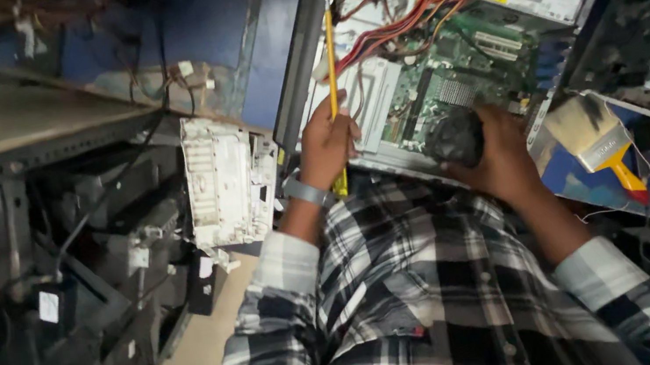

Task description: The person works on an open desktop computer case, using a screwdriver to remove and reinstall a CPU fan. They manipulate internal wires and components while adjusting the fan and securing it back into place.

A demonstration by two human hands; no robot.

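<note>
Head view: left hand point(326, 145) gripping yellow screwdriver point(332, 74), right hand point(498, 152) clutching black fan point(454, 137); slipped tip risks scratching green motherboard point(469, 63).

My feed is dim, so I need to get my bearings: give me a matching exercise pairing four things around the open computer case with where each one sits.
Things:
1. yellow screwdriver
2. paintbrush
3. black fan
4. red wire bundle

Places:
a. in the right hand
b. in the left hand
c. lying on the blue surface right of the case
d. running across the inside of the case, above the green motherboard

Pairs: 1-b, 2-c, 3-a, 4-d
</note>
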